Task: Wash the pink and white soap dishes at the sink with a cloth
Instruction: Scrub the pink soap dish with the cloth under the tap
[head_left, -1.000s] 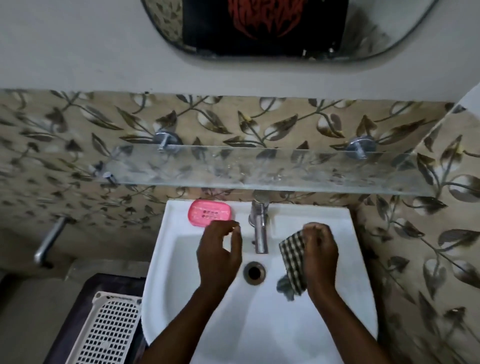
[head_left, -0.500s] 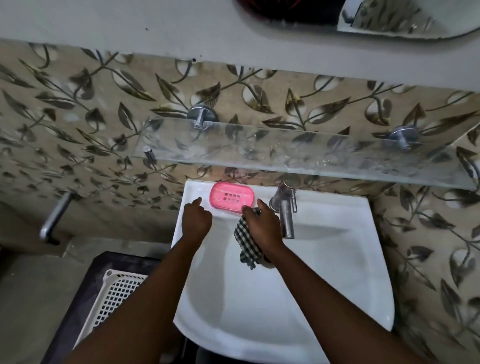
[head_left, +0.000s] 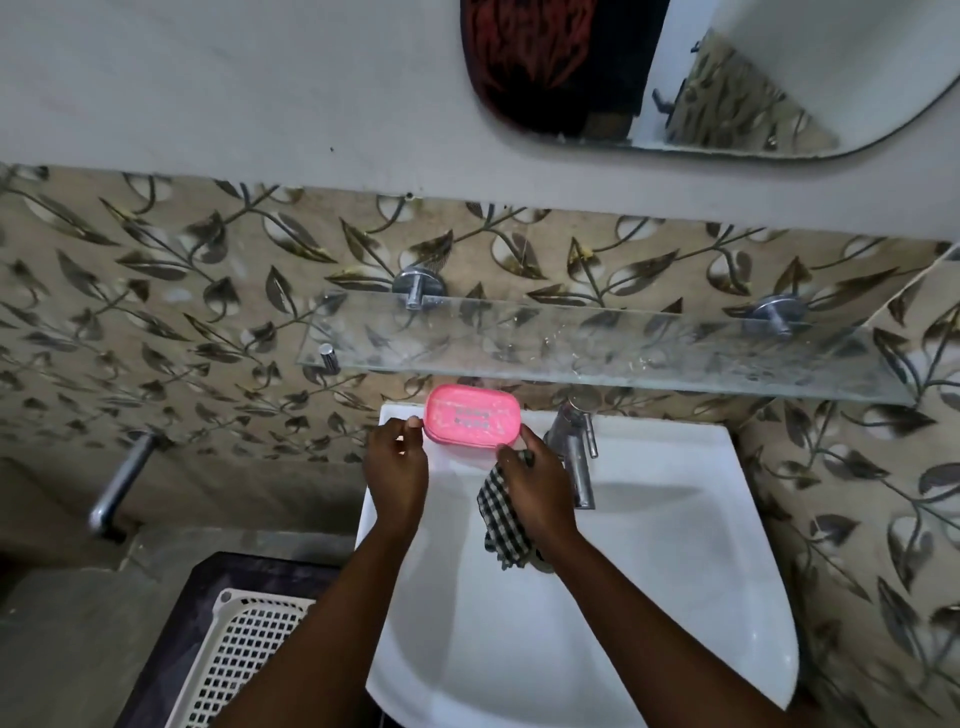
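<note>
The pink soap dish (head_left: 471, 421) is at the back left corner of the white sink (head_left: 649, 561), tilted up off the rim so its slotted face shows. My left hand (head_left: 396, 470) pinches its left end. My right hand (head_left: 535, 486) touches its right front edge with the fingertips while also gripping a black and white checked cloth (head_left: 503, 522) that hangs down into the basin. No white soap dish is in view.
A chrome tap (head_left: 574, 457) stands just right of my right hand. A glass shelf (head_left: 597, 343) juts out above the sink. A white lattice basket (head_left: 244, 660) sits on a dark stand at lower left. A mirror (head_left: 701, 78) hangs above.
Both hands moved from the middle of the basin to the back left corner. The pink dish, flat on the rim before, is now held and tilted up. The cloth stayed in my right hand.
</note>
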